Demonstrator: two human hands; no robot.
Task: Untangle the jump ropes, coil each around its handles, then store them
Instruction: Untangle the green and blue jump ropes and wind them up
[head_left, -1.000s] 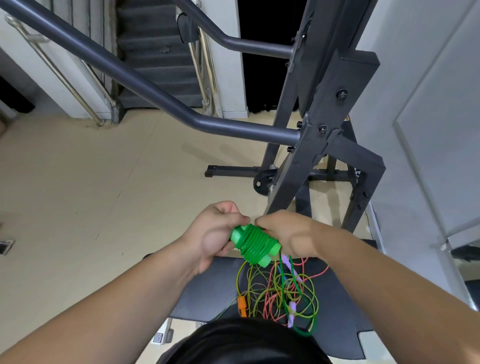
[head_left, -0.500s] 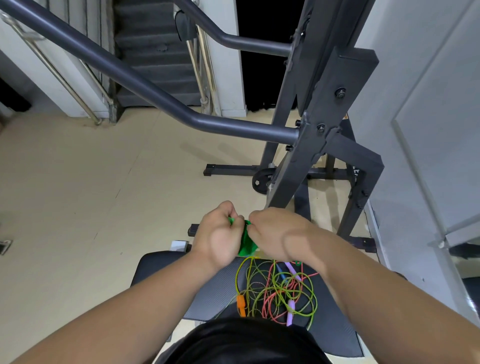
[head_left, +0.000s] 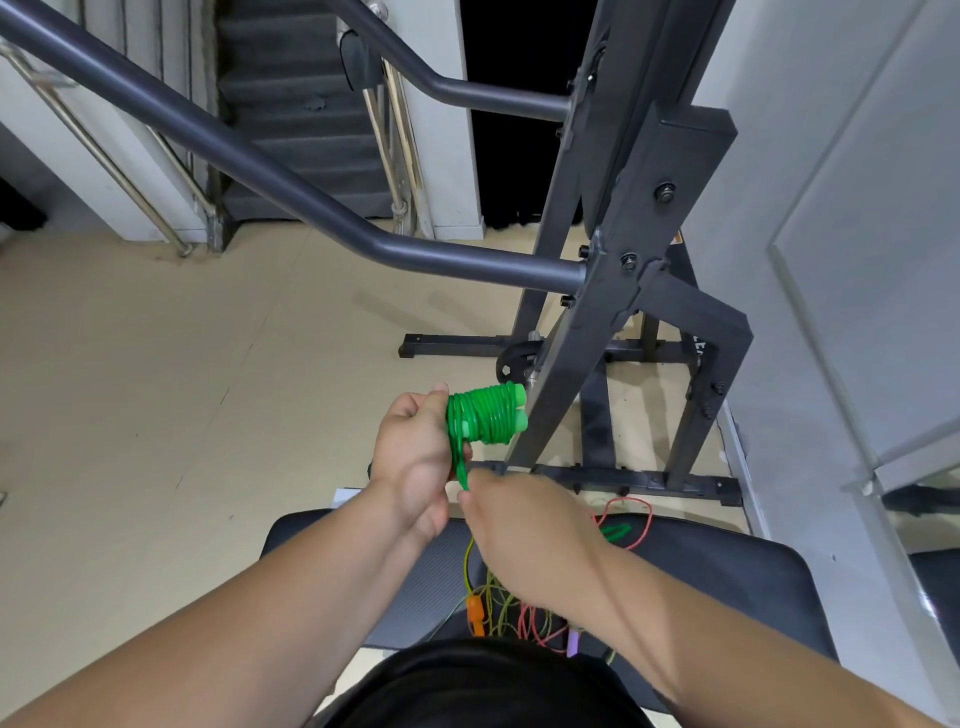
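A green jump rope (head_left: 488, 421) is coiled in many turns round its two green handles. My left hand (head_left: 413, 452) grips the left end of that bundle and holds it above the bench. Just below, my right hand (head_left: 519, 525) pinches the loose green strand that hangs from the coil. A short loop of green rope (head_left: 615, 531) shows past my right hand. Under my right forearm lies a tangle of yellow-green and red ropes (head_left: 519, 618) with an orange handle (head_left: 475, 616) and a purple handle (head_left: 573, 642), partly hidden.
The ropes lie on a black padded bench (head_left: 727, 566). A dark grey steel rack (head_left: 623, 291) stands right behind it, its sloping post close to the coil, with a long bar (head_left: 270, 176) running left. A grey wall is on the right, beige floor on the left.
The hands have come apart. My left hand lifted the green coil up and turned it into view. My right hand dropped below it along the loose strand.
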